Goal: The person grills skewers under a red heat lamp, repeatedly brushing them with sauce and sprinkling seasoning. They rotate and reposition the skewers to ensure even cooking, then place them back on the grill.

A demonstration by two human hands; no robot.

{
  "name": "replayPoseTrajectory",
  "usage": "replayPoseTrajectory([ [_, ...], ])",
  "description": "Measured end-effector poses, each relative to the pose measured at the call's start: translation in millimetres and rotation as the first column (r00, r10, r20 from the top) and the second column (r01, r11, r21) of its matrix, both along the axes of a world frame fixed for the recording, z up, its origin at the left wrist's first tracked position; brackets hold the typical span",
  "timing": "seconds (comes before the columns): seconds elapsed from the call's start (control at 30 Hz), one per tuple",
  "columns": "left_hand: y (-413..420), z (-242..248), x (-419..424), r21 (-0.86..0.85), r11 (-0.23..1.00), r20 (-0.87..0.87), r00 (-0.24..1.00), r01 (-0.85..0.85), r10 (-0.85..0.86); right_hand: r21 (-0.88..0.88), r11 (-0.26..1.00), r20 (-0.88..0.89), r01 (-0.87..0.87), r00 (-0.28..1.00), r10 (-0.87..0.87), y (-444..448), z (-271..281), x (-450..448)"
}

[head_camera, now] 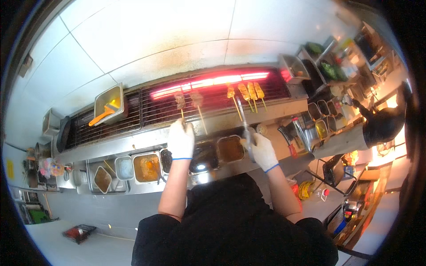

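Note:
My left hand (181, 139), in a white knit glove, grips the stick of a brown meat skewer (180, 99) that lies over the grill grate (159, 111). Beside it is a second brown meat skewer (197, 99), its bare stick pointing towards me. My right hand (262, 151), gloved likewise, holds metal tongs (244, 121). The tong tips reach between one yellowish meat skewer (231, 91) and a cluster of yellowish skewers (252, 92) at the right of the grate. Behind the skewers a heating element (213, 82) glows red.
A steel container (122, 111) with an orange-handled brush (103, 114) stands on the grill's left part. Steel pans of sauce (146, 168) line the near counter. A red-handled knife (289, 141) lies at right. Further right, a person in an apron (344, 141) stands near several food tubs (322, 116).

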State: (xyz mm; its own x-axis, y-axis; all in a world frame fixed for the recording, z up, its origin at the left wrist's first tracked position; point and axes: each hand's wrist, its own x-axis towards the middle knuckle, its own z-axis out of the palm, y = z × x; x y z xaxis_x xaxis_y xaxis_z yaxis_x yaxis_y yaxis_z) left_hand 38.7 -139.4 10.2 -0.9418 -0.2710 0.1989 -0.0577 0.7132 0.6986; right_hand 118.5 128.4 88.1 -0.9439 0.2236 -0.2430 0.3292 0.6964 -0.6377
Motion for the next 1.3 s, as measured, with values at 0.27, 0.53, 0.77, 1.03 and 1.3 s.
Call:
replayPoseTrajectory([
  [0.27,-36,-71,-21,0.527,0.846,0.193,0.958,0.081,-0.213,0.146,0.937,-0.12,0.316,0.946,-0.3,101,-54,59],
  [0.53,-23,-41,-10,0.57,0.821,0.334,0.903,0.035,-0.271,0.325,0.866,0.112,0.381,0.894,-0.435,193,-162,88],
  [0.77,37,34,21,-0.169,0.981,-0.031,0.996,-0.092,0.088,0.358,0.893,0.203,0.274,0.91,-0.36,222,-205,71],
  [1.03,148,22,3,0.281,0.949,0.165,0.967,0.143,-0.195,0.278,0.946,0.269,0.164,0.932,-0.241,254,-244,50],
  [1.3,176,-38,-42,0.93,0.328,0.265,0.922,-0.166,-0.283,0.204,0.978,0.135,-0.042,0.991,0.015,270,-224,46],
])
